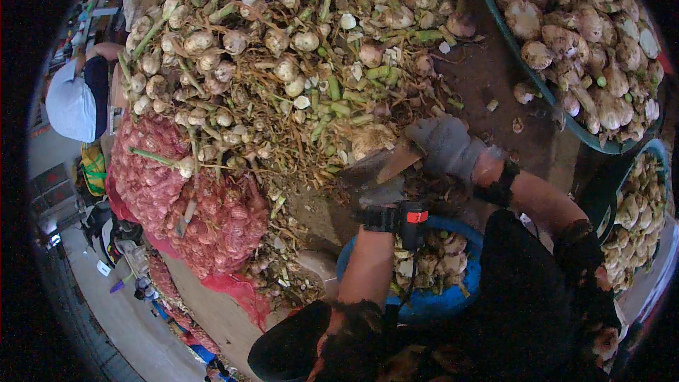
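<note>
Both my hands wear grey gloves and work close together above a blue tub point(451, 304) of garlic. My right hand point(447, 147) is closed at one end of a flat brown piece point(400, 163), perhaps a blade. That piece slants down toward my left hand point(382, 192), whose fingers are dark and smeared, so their grip cannot be made out. Just past the hands is a large pale-brown garlic bulb point(373, 140); whether a hand touches it is unclear. A black band with a small device point(411, 218) circles my left wrist.
A broad heap of garlic bulbs with stalks point(283, 49) spreads ahead. Red mesh sacks of garlic point(205, 219) lie at left. A green basket point(523, 64) of bulbs stands far right, another tub point(636, 219) of garlic below it. A person in a pale hat point(71, 102) is at far left.
</note>
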Action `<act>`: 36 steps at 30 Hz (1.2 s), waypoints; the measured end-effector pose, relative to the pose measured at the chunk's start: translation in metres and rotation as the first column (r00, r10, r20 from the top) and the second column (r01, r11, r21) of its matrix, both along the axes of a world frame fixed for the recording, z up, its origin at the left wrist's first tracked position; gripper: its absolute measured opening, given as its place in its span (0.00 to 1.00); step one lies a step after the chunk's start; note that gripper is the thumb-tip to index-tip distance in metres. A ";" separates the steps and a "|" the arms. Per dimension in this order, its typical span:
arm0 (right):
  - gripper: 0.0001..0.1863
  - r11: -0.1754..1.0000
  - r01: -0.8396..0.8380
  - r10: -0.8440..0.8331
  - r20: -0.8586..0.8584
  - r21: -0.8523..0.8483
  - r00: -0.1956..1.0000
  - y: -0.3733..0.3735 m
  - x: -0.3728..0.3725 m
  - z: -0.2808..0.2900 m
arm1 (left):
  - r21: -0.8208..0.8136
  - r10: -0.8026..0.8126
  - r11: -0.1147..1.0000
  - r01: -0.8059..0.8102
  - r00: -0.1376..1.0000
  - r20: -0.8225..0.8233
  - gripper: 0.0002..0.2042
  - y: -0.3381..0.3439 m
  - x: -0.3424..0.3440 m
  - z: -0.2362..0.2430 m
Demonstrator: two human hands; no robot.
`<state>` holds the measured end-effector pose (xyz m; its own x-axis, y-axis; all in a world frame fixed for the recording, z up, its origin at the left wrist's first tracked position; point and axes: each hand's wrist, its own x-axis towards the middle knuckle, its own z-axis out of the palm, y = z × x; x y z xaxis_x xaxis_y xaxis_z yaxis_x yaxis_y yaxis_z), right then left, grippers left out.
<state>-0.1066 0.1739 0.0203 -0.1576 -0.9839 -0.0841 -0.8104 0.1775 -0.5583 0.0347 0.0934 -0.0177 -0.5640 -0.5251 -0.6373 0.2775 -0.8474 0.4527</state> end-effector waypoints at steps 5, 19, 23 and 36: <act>0.17 0.995 -0.008 0.012 -0.036 0.104 0.999 -0.004 -0.003 -0.007 | -0.173 -0.057 0.983 0.063 0.998 0.037 0.20 0.002 0.010 -0.003; 0.12 0.999 -0.007 0.005 -0.040 -0.054 0.999 0.000 -0.004 0.022 | -0.117 -0.019 0.993 0.024 0.999 0.045 0.19 -0.020 -0.004 -0.010; 0.14 0.998 0.013 -0.009 -0.057 0.063 0.998 -0.011 -0.008 0.025 | -0.029 -0.015 0.999 0.016 1.000 0.025 0.19 -0.017 -0.005 -0.018; 0.16 0.996 -0.019 0.012 0.074 0.091 0.997 -0.001 -0.004 0.021 | -0.446 -0.400 0.731 0.516 0.854 0.332 0.22 -0.029 0.013 -0.013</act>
<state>-0.1101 0.1729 0.0414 -0.1325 -0.9738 -0.1848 -0.7709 0.2184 -0.5983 0.0477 0.0648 -0.0304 -0.7113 -0.5106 -0.4830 -0.2295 -0.4808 0.8463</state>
